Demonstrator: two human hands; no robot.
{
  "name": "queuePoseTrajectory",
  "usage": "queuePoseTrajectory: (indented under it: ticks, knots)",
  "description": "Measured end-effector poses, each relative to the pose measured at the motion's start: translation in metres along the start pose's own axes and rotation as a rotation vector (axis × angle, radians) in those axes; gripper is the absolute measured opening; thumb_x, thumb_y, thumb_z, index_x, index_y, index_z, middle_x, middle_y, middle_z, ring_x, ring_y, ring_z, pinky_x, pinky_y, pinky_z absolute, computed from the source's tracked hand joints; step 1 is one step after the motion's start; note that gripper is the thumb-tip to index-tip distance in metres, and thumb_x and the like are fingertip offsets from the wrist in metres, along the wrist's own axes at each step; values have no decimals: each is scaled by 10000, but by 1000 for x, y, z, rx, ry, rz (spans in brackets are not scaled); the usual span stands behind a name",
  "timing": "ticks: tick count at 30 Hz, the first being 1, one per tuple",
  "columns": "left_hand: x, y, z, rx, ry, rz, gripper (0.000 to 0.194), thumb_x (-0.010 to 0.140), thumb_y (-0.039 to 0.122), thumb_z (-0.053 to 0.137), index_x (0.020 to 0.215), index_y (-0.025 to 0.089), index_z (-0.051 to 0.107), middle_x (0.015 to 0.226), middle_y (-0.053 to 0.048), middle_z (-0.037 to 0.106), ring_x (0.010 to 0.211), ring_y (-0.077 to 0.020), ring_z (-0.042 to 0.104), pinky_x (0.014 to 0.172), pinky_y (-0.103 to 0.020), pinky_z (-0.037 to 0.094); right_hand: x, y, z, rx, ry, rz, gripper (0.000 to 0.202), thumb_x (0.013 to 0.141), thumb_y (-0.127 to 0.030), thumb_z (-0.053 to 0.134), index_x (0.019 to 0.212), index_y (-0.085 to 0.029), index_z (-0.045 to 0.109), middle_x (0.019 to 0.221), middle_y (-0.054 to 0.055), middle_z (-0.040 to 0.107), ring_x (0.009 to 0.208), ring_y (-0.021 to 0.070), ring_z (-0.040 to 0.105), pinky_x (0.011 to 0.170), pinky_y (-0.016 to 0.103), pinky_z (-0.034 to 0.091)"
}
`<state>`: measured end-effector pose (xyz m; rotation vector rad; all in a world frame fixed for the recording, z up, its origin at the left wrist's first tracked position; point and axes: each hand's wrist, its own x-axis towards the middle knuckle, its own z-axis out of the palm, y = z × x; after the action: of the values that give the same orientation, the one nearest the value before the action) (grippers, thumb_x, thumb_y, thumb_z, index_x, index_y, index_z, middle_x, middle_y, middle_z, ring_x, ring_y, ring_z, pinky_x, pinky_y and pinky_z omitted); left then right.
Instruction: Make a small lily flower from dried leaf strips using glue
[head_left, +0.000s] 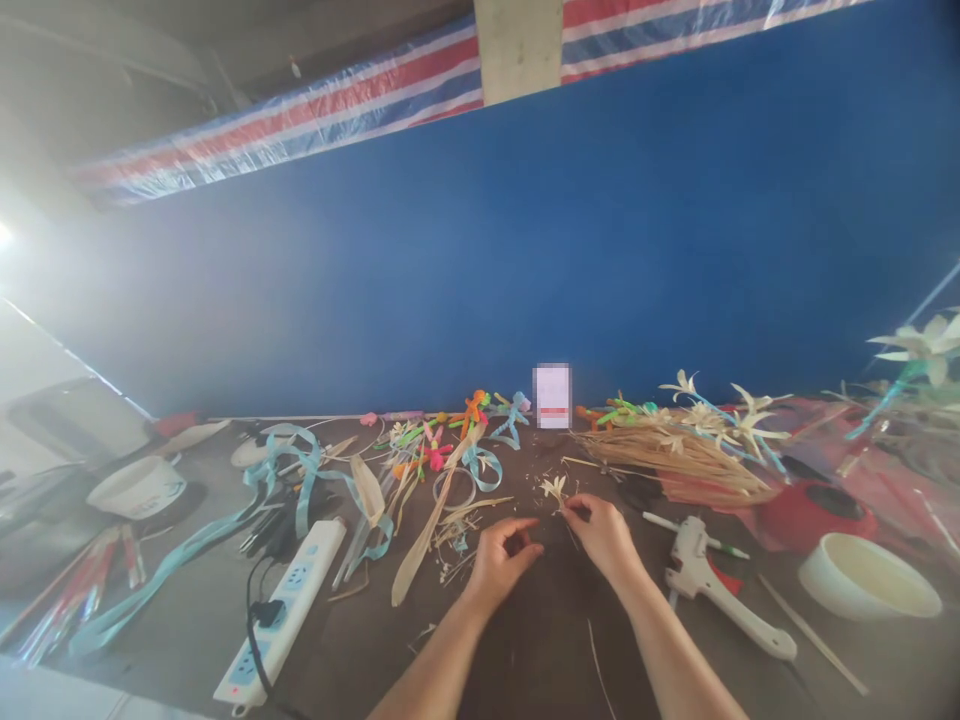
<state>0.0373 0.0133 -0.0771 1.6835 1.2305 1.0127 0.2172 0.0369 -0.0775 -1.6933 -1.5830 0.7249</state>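
Pinched between the thumb and fingers of my right hand point(600, 532) is a small cream-coloured flower point(555, 488) with pointed petals, its thin stem running down below the fingers. My left hand point(501, 562) hovers just to the left, its fingers curved and the thumb apart from them, with nothing seen between them. Beside it lie dry plant scraps point(459, 535) and a long pale dried leaf point(411, 570). To the right of my right hand a white glue gun point(724, 590) rests on the dark table point(547, 660).
A power strip point(289, 610) with a plugged-in cord lies at the left, near light blue ribbon point(187, 555) and a white bowl point(137, 487). At the right are another white bowl point(866, 578), a dried straw bundle point(675, 460) and pale flowers point(757, 420). A blue panel point(525, 250) stands behind.
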Motion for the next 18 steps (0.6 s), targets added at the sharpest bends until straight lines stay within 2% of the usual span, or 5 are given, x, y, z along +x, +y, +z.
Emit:
queuePoseTrajectory:
  ticks: [7, 12, 15, 16, 18]
  knots:
    - [-2, 7, 4, 227, 14, 123, 187, 739, 275, 528, 858, 187, 642, 660, -23, 569, 605, -122, 494, 572, -226, 379, 22, -14, 11, -289, 53, 8, 112, 717, -225, 495, 709, -211, 606, 742, 46, 625, 697, 178, 576, 574, 244, 331]
    - [-7, 14, 2, 365, -33, 223, 240, 815, 269, 407, 846, 193, 632, 706, -47, 590, 706, -153, 523, 662, -277, 406, 36, -16, 15, -384, 83, -24, 133, 729, -204, 472, 686, -189, 597, 751, 60, 613, 709, 176, 570, 587, 240, 337]
    - [-7, 15, 6, 469, -90, 279, 292, 827, 272, 367, 1041, 194, 550, 965, -79, 587, 923, -189, 504, 800, -332, 393, 35, -13, 9, -379, 100, -34, 132, 722, -208, 474, 683, -188, 598, 740, 58, 621, 693, 169, 574, 583, 233, 350]
    - [-6, 15, 10, 520, -113, 289, 346, 822, 289, 372, 1134, 184, 480, 1103, -93, 532, 1039, -208, 448, 859, -354, 364, 34, -12, 6, -368, 107, -37, 134, 723, -214, 471, 701, -191, 601, 744, 53, 627, 692, 165, 577, 586, 230, 356]
    - [0, 16, 20, 640, -164, 289, 536, 796, 374, 399, 1267, 138, 302, 1311, -123, 331, 1210, -251, 256, 945, -399, 281, 31, -8, -1, -333, 123, -38, 154, 733, -239, 455, 743, -197, 603, 748, 42, 639, 688, 156, 584, 593, 223, 373]
